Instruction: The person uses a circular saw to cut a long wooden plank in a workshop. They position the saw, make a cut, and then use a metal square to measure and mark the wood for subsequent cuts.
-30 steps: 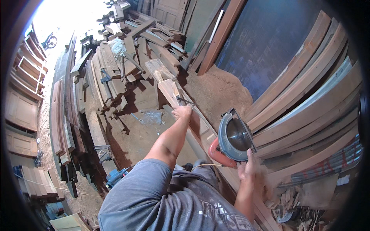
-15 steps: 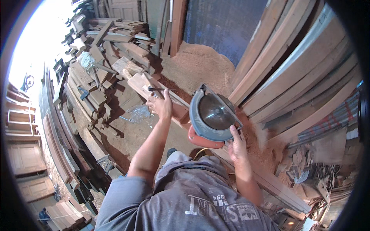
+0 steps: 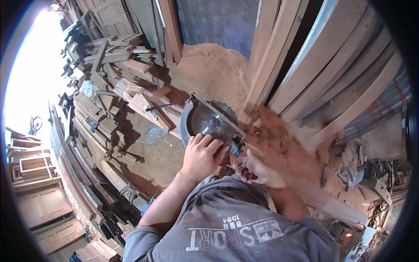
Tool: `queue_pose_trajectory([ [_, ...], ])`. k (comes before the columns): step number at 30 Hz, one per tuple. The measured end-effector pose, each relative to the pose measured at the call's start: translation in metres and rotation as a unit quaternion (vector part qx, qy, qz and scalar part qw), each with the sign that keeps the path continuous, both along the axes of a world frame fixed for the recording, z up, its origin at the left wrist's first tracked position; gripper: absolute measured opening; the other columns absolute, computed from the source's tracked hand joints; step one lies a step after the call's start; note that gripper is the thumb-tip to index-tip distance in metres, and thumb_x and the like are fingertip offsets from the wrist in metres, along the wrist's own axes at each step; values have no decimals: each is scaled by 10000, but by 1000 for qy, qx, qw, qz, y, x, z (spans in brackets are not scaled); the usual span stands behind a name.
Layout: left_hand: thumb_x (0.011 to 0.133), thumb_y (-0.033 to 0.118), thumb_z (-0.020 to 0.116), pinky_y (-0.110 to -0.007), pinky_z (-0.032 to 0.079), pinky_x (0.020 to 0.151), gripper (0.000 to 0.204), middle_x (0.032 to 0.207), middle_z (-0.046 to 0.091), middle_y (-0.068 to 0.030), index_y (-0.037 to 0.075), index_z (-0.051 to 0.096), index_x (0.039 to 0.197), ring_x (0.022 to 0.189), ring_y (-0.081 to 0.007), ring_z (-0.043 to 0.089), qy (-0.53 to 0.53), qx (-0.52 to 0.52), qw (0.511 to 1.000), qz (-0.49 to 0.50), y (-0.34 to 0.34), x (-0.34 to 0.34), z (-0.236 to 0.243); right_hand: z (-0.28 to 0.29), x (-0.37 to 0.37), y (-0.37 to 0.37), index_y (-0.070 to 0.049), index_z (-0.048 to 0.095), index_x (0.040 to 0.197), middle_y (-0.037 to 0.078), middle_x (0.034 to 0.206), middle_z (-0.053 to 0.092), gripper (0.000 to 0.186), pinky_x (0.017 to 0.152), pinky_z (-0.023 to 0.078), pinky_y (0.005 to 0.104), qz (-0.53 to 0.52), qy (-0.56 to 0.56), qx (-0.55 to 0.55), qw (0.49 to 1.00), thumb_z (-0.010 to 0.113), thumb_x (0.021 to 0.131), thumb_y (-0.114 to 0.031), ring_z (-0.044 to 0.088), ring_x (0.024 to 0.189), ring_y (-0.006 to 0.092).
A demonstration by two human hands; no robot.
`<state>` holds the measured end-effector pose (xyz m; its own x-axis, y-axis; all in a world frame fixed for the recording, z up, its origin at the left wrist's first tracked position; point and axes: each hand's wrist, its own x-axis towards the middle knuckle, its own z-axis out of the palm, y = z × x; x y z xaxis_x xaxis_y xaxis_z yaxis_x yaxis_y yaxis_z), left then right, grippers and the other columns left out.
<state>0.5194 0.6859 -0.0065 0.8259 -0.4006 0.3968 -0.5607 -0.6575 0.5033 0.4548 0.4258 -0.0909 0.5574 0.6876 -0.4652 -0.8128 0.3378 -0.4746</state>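
A circular saw (image 3: 185,120) with a grey guard and orange body lies tipped over in front of my waist, its round blade (image 3: 224,112) facing up. My left hand (image 3: 203,153) is closed over the near side of the saw, fingers bent across the guard by the blade hub. Close by the near right corner of the saw's base plate, my right hand (image 3: 254,169) is turned palm up with curled fingers; what they hold, if anything, I cannot make out. Beyond the saw, a try square with a wooden stock and dark blade (image 3: 159,106) rests on a long board (image 3: 139,104).
Stacked offcuts (image 3: 94,115) and long planks (image 3: 72,161) fill the left. Tall boards (image 3: 331,65) lean at the right. A sawdust heap (image 3: 209,65) lies ahead, and a clear plastic bag (image 3: 155,134) on the floor. Another timber (image 3: 331,203) stretches toward the lower right.
My left hand has left the try square and come back onto the saw. The saw has shifted left and nearer in view. My right hand has come off the base plate's edge and turned palm up.
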Motion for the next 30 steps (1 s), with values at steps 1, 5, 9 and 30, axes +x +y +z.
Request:
queue_pose_trajectory([
  [1,884,260,808,-434,510,791,182,845,690,-76,86,757,890,844,-288,651,-11,17,1000,1,-7,-1,1,-5,4,4,-131,665,1096,18,842,691,559,525,497,266,-40,29,-11,999,501,1050,-663,656,663,138],
  [5,987,353,676,-500,541,743,354,806,692,-166,33,724,845,809,-400,694,97,-23,995,9,-33,7,7,-2,17,35,-154,658,1074,18,867,701,228,573,571,279,-146,97,-38,984,667,1058,-382,669,668,135],
  [9,1036,465,596,-502,549,864,450,996,700,-190,59,779,972,995,-401,694,138,32,989,49,-44,1,13,34,24,32,-62,648,1062,63,812,677,165,526,503,278,-51,-114,-185,975,554,1092,-194,635,620,141],
  [30,1011,603,567,-466,540,889,601,934,736,-144,43,759,907,976,-358,711,120,28,985,120,-55,-7,6,71,51,6,-18,742,984,142,816,744,332,667,597,388,188,-323,-408,833,654,1003,-338,742,724,283],
])
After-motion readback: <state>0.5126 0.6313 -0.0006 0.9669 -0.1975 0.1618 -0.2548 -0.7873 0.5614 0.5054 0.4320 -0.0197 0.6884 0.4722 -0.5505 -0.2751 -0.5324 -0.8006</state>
